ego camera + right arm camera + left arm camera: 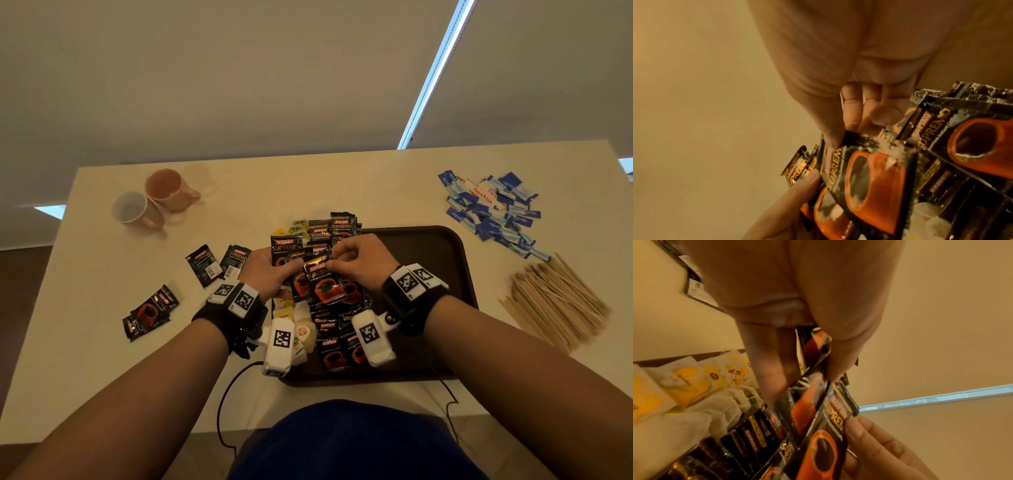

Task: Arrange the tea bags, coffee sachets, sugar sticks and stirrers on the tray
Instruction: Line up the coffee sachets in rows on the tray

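Holding a small fan of black coffee sachets (317,274) above the left part of the brown tray (459,260), both hands meet in the middle of the table (102,359). The left hand (267,270) grips the sachets from the left side, its thumb lying on top of them and its fingers curled under. The right hand (363,262) pinches the upper edge of the front sachet between thumb and fingertips; the right wrist view shows this pinch clearly. On the tray, under the hands, more coffee sachets (334,342) lie in overlapping rows, and just to their left are the white and yellow tea bags (694,379). Some other sachets (337,228) stick out past the far edge of the tray. Four loose sachets (150,310) lie on the table at the left, well apart from the tray. The blue and white sugar sticks (493,209) are in a loose heap at the far right of the table, and the wooden stirrers (555,301) lie in a pile near the right side of the tray, both outside it. Two pink mugs (154,200) stand touching at the far left.
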Available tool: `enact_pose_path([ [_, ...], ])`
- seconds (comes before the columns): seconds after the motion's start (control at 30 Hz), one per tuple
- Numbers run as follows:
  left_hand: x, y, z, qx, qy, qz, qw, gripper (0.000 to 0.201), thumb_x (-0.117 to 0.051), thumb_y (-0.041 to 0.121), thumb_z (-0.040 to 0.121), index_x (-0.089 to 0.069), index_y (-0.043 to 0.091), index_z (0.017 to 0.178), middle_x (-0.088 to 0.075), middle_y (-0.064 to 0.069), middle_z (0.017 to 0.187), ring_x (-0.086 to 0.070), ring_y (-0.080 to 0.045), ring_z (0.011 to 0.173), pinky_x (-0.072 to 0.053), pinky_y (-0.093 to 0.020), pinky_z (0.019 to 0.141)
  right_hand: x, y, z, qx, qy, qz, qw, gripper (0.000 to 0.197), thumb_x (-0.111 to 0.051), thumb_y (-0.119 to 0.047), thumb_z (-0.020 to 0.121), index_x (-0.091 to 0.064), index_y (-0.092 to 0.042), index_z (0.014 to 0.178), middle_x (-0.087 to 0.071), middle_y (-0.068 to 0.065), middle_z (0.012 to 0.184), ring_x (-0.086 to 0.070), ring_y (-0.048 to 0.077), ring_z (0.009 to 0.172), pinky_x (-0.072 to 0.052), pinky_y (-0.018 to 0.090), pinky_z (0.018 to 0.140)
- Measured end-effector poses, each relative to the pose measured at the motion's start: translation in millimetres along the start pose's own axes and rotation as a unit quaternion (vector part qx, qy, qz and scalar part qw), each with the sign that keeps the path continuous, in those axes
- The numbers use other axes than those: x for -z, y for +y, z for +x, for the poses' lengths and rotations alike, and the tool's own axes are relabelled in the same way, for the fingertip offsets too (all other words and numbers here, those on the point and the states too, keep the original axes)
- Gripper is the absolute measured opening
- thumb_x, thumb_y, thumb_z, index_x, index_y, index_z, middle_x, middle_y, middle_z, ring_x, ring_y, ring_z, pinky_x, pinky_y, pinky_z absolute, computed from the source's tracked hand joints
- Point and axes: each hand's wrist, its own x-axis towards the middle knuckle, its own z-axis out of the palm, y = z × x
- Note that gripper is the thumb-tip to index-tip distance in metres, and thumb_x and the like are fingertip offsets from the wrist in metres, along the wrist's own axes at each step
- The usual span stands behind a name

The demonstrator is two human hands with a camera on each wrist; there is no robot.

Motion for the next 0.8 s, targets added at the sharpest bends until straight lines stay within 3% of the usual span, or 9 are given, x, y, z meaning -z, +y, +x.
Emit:
enact_pose_path([
  [0.2, 11, -5, -2, 0.006, 0.054, -0.014, 0.998, 0.011, -0.07, 0.017, 0.093, -0.066, 0.016, 0.102, -0.073, -0.008, 0.098, -0.074, -0.018, 0.079, -0.061, -0.036, 0.057, 8, 14, -1, -0.061, 0.067, 0.046, 0.995, 0.015, -0.075, -0.016, 0.086, -0.064, -0.013, 0.095, -0.067, 0.003, 0.078, -0.064, 0.013, 0.058, -0.051, 0.02, 0.056],
  [0.27, 16, -9, -1, 0.016, 0.061, -0.012, 0.998, 0.016, -0.07, 0.017, 0.092, -0.065, 0.013, 0.107, -0.073, -0.011, 0.103, -0.074, -0.024, 0.087, -0.063, -0.042, 0.063, 7, 17, -1, -0.076, 0.06, 0.015, 0.995, 0.014, -0.075, -0.016, 0.086, -0.064, -0.012, 0.094, -0.07, 0.004, 0.077, -0.068, 0.013, 0.057, -0.052, 0.021, 0.057],
  [0.4, 18, -11, -6, 0.017, 0.058, -0.015, 0.998, 0.01, -0.07, 0.016, 0.092, -0.063, 0.023, 0.095, -0.073, -0.01, 0.104, -0.073, -0.027, 0.091, -0.062, -0.052, 0.072, -9, 17, 0, -0.085, 0.027, -0.042, 0.995, 0.013, -0.076, -0.013, 0.085, -0.063, -0.016, 0.086, -0.07, 0.002, 0.074, -0.072, 0.016, 0.061, -0.058, 0.025, 0.06],
  [0.5, 18, -13, -10, 0.012, 0.056, -0.013, 0.998, 0.012, -0.07, 0.016, 0.092, -0.062, 0.026, 0.093, -0.073, -0.009, 0.103, -0.073, -0.025, 0.09, -0.062, -0.051, 0.07, -20, 15, 4, -0.094, 0.012, -0.089, 0.992, 0.012, -0.076, -0.014, 0.085, -0.064, -0.012, 0.089, -0.07, 0.004, 0.078, -0.073, 0.018, 0.064, -0.054, 0.021, 0.054],
  [0.57, 20, -15, -12, 0.016, 0.054, -0.014, 0.998, 0.012, -0.07, 0.016, 0.092, -0.063, 0.025, 0.097, -0.073, -0.009, 0.105, -0.073, -0.025, 0.091, -0.062, -0.05, 0.069, -24, 16, 6, -0.103, 0.02, -0.125, 0.987, 0.017, -0.078, -0.016, 0.083, -0.065, -0.011, 0.092, -0.068, 0.006, 0.087, -0.071, 0.019, 0.068, -0.056, 0.024, 0.057],
  [0.7, 23, -19, -16, 0.028, 0.048, -0.024, 0.998, 0.015, -0.071, 0.016, 0.092, -0.065, 0.019, 0.105, -0.074, -0.011, 0.107, -0.074, -0.025, 0.091, -0.062, -0.052, 0.071, -22, 22, 10, -0.094, 0.044, -0.235, 0.967, 0.025, -0.081, -0.031, 0.078, -0.06, -0.02, 0.084, -0.065, 0.002, 0.095, -0.063, 0.017, 0.084, -0.057, 0.032, 0.077],
  [0.8, 22, -17, -18, 0.029, 0.035, -0.032, 0.998, 0.015, -0.071, 0.015, 0.091, -0.065, 0.016, 0.105, -0.074, -0.01, 0.105, -0.074, -0.024, 0.09, -0.063, -0.047, 0.068, -12, 15, 5, -0.055, 0.081, -0.249, 0.963, 0.021, -0.074, -0.036, 0.085, -0.06, -0.022, 0.08, -0.063, -0.003, 0.083, -0.061, 0.014, 0.08, -0.052, 0.027, 0.072],
])
